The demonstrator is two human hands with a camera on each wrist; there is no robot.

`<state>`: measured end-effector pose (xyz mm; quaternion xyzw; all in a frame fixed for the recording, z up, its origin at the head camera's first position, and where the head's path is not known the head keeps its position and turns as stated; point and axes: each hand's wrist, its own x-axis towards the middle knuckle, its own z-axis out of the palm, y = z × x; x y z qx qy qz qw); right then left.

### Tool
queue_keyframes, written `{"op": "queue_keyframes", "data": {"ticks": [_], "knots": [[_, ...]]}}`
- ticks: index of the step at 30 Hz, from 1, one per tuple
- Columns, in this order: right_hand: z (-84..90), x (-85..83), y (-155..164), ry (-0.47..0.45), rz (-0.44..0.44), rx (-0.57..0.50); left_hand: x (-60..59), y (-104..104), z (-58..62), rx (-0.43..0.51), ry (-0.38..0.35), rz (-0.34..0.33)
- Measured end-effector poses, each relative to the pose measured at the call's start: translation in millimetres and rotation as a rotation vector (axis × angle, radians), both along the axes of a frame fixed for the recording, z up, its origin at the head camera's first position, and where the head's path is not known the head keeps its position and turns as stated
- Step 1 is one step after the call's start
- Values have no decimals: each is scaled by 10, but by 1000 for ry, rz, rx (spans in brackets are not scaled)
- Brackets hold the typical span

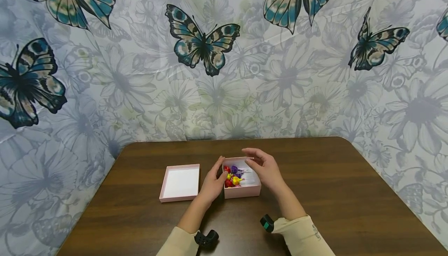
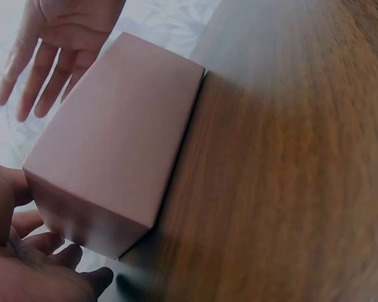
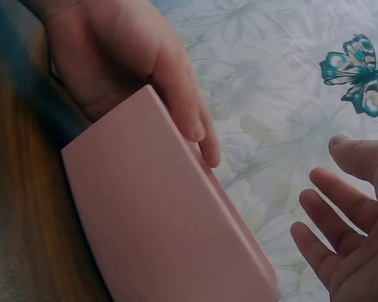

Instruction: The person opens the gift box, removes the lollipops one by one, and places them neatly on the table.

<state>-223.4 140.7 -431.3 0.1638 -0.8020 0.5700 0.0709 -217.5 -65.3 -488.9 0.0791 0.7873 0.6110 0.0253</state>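
A pink open-topped box (image 1: 243, 192) stands on the table, holding several small lollipops (image 1: 234, 176) in red, yellow and purple wrappers, bunched at its left end. My left hand (image 1: 211, 186) holds the box's left wall, thumb at the rim and fingers along the outside. Above the right rim hovers my right hand (image 1: 268, 170), its fingers spread and loosely bent, with nothing in them. In the right wrist view that right hand (image 3: 349, 233) is apart from the box (image 3: 157, 207). The box's inside is hidden in both wrist views.
Left of the box lies a shallow pink lid (image 1: 181, 183), its white inside facing up. The brown wooden table (image 1: 315, 194) reaches back to a cloth backdrop (image 1: 287, 85) printed with butterflies and flowers. Black bands (image 1: 206, 239) are on both wrists.
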Motion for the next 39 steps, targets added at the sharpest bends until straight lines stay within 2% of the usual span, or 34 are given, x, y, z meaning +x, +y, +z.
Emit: {"op": "queue_keyframes", "data": {"ticks": [10,15,18,19,27,35,39], "knots": [[-155,-39,-77,-3,93,13,-26,-31,-32,63,-1,-43],[-184,-19,-119,-24,117,151,8,-41,6,104,-29,-45],[-177,-10,-134,-21,121,225,7,-53,-7,106,-39,-42],[-176,-12,-137,-20,129,238,-19,-60,-54,104,-40,-45],[-171,-50,-144,43,188,348,-45,-79,-111,89,-17,-60],[-203,-90,-153,93,199,515,-47,-85,-114,101,-6,-70],[-162,-130,-170,95,244,606,-59,-96,-105,119,-6,-77]]}}
